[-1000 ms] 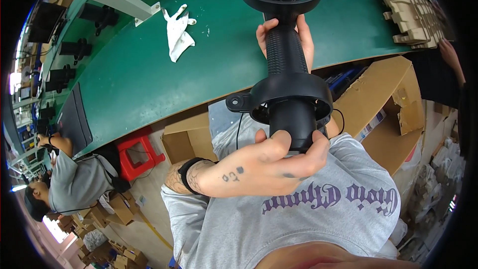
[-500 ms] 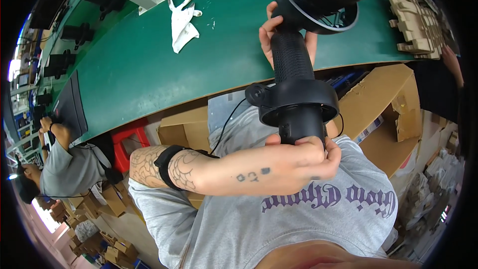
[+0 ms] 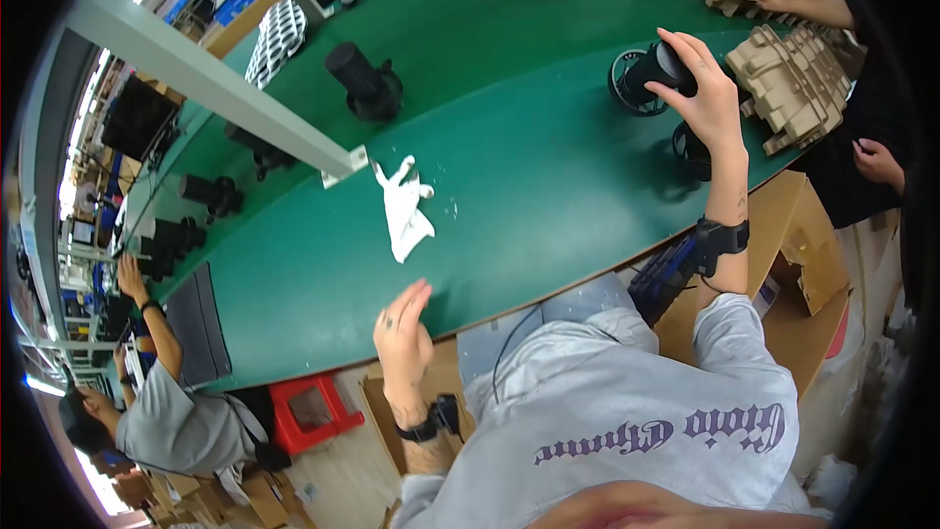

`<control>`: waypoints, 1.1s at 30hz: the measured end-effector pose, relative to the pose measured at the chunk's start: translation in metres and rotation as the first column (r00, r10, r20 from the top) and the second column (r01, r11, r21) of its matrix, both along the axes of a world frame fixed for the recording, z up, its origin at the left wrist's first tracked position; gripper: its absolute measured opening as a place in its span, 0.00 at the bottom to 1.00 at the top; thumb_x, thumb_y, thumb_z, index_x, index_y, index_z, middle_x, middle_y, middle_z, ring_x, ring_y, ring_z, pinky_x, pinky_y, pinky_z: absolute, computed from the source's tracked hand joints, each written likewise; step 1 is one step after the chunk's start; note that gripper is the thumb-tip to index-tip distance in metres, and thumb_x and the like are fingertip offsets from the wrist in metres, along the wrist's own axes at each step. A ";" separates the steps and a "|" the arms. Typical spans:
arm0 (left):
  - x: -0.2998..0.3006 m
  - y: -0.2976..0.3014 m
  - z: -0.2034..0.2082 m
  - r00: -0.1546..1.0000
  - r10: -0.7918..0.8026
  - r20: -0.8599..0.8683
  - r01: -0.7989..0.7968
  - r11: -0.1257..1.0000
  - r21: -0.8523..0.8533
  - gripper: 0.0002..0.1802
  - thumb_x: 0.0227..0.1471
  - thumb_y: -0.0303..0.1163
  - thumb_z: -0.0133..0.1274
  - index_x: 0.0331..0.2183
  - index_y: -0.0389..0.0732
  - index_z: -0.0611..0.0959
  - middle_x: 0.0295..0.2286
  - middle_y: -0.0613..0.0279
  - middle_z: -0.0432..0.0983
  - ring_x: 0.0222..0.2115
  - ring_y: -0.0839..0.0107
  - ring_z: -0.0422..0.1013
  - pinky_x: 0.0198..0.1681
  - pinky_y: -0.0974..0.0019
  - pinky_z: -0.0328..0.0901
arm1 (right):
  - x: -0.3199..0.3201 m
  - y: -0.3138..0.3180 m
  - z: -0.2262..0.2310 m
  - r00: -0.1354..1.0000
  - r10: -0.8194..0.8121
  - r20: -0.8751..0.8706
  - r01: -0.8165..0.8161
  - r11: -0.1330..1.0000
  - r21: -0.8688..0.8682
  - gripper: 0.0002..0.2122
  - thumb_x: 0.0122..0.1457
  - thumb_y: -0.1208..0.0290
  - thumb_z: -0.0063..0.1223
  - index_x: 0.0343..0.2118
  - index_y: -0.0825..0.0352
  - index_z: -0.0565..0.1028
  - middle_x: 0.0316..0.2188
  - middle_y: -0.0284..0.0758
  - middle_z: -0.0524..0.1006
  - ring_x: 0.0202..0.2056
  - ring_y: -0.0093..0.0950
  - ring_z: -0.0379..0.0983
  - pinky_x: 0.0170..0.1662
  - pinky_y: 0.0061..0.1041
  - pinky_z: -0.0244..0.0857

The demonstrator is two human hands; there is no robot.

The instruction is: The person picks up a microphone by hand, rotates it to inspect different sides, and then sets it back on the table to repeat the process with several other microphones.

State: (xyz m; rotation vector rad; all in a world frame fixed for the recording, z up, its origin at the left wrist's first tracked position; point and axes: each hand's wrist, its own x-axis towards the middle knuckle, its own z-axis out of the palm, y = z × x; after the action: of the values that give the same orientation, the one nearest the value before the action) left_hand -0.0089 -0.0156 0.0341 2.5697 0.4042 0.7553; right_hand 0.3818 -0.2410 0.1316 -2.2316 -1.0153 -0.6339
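Sitting, far as I can tell, on the green tabletop [image 3: 548, 206]: a black caged device [image 3: 643, 71], right hand [image 3: 711, 106] clasping its end, not let go yet; left hand [image 3: 401, 341] empty, fingers relaxed.

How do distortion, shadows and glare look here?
In the head view, fisheye distortion bows the front edge of the green bench and the corners are black; also in the head view, a dark shadow lies by the black device at the right hand, the white glove looks nearly washed out, and glare shows at the far left.
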 end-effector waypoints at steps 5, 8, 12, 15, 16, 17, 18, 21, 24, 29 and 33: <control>-0.024 -0.005 -0.031 0.980 0.195 0.030 -0.188 0.969 -0.161 0.30 0.36 0.08 0.38 0.43 0.37 0.77 0.36 0.51 0.76 0.28 0.64 0.74 0.33 0.66 0.68 | 0.025 0.002 -0.002 0.996 -0.050 -0.070 0.041 0.992 -0.121 0.31 0.44 0.72 0.64 0.55 0.53 0.68 0.49 0.28 0.70 0.41 0.33 0.72 0.44 0.29 0.68; -0.030 0.009 -0.038 0.977 0.212 0.008 -0.210 0.971 -0.111 0.28 0.39 0.08 0.37 0.42 0.37 0.77 0.36 0.52 0.76 0.28 0.66 0.73 0.32 0.67 0.67 | 0.020 0.013 0.005 0.991 -0.084 -0.103 0.075 0.993 -0.086 0.31 0.45 0.71 0.64 0.55 0.52 0.68 0.49 0.29 0.69 0.34 0.29 0.72 0.39 0.27 0.68; -0.030 0.035 -0.044 0.955 0.292 0.053 -0.290 0.956 -0.053 0.26 0.40 0.08 0.37 0.42 0.37 0.77 0.35 0.53 0.76 0.26 0.67 0.71 0.32 0.69 0.67 | 0.010 -0.002 -0.008 0.987 -0.132 0.089 0.111 0.973 0.204 0.24 0.47 0.75 0.64 0.51 0.60 0.73 0.44 0.35 0.70 0.25 0.21 0.70 0.35 0.21 0.66; -0.019 0.039 -0.044 0.933 0.352 0.077 -0.335 0.926 -0.173 0.26 0.39 0.08 0.39 0.40 0.37 0.77 0.31 0.55 0.77 0.25 0.67 0.70 0.31 0.68 0.66 | 0.009 -0.016 -0.026 0.957 -0.099 0.271 0.029 0.968 0.249 0.11 0.51 0.81 0.59 0.39 0.68 0.77 0.35 0.35 0.74 0.29 0.25 0.72 0.37 0.23 0.66; -0.019 0.038 -0.045 0.922 0.379 0.078 -0.361 0.916 -0.177 0.26 0.39 0.08 0.39 0.40 0.37 0.77 0.31 0.55 0.77 0.25 0.67 0.70 0.31 0.68 0.66 | 0.007 -0.019 -0.025 0.968 -0.071 0.239 0.018 0.976 0.218 0.10 0.52 0.80 0.58 0.38 0.70 0.76 0.35 0.36 0.75 0.32 0.28 0.72 0.39 0.25 0.66; -0.022 0.039 -0.047 0.927 0.362 0.096 -0.350 0.929 -0.118 0.26 0.37 0.08 0.39 0.39 0.36 0.78 0.30 0.56 0.77 0.25 0.67 0.70 0.31 0.68 0.66 | 0.008 -0.021 -0.024 0.968 -0.057 0.244 0.020 0.988 0.150 0.09 0.53 0.79 0.57 0.38 0.70 0.76 0.34 0.37 0.75 0.33 0.29 0.72 0.40 0.26 0.66; -0.024 0.039 -0.048 0.933 0.344 0.111 -0.339 0.939 -0.060 0.26 0.36 0.08 0.39 0.38 0.36 0.79 0.28 0.57 0.77 0.25 0.66 0.70 0.31 0.68 0.66 | 0.011 -0.023 -0.024 0.967 -0.042 0.250 0.022 0.996 0.081 0.08 0.53 0.79 0.57 0.38 0.70 0.76 0.34 0.38 0.76 0.35 0.30 0.72 0.41 0.27 0.66; -0.025 0.038 -0.046 0.911 0.399 0.103 -0.390 0.916 -0.095 0.25 0.35 0.09 0.41 0.37 0.37 0.79 0.27 0.59 0.77 0.25 0.66 0.70 0.32 0.67 0.66 | 0.012 -0.018 -0.018 0.974 -0.062 0.217 0.056 0.998 0.037 0.08 0.56 0.75 0.54 0.38 0.70 0.76 0.35 0.38 0.77 0.39 0.34 0.72 0.45 0.30 0.64; -0.027 0.037 -0.048 0.899 0.425 0.101 -0.416 0.904 -0.102 0.24 0.35 0.10 0.41 0.37 0.37 0.79 0.28 0.60 0.77 0.25 0.66 0.71 0.32 0.66 0.66 | 0.014 -0.015 -0.022 0.952 -0.109 0.286 0.103 0.994 0.037 0.07 0.56 0.74 0.54 0.38 0.69 0.76 0.36 0.38 0.77 0.40 0.34 0.72 0.45 0.29 0.65; -0.028 0.037 -0.049 0.905 0.409 0.118 -0.398 0.911 -0.107 0.23 0.36 0.11 0.43 0.36 0.37 0.79 0.27 0.61 0.77 0.25 0.66 0.71 0.31 0.65 0.67 | 0.011 -0.020 -0.036 0.918 -0.307 0.252 0.263 0.945 0.194 0.06 0.57 0.72 0.54 0.35 0.67 0.78 0.34 0.35 0.78 0.38 0.31 0.74 0.43 0.27 0.66; -0.024 0.037 -0.047 0.909 0.400 0.116 -0.388 0.915 -0.112 0.22 0.35 0.11 0.43 0.35 0.37 0.80 0.27 0.60 0.77 0.25 0.66 0.71 0.31 0.66 0.67 | 0.013 -0.030 -0.039 0.908 -0.334 0.251 0.271 0.928 0.257 0.07 0.58 0.71 0.53 0.36 0.68 0.79 0.35 0.37 0.79 0.37 0.32 0.75 0.43 0.28 0.66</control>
State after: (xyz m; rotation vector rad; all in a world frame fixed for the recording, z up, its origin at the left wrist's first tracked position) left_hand -0.0325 0.0210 -0.0132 2.3619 0.9098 1.0215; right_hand 0.3949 -0.2706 0.0926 -2.1567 -0.6896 -1.1835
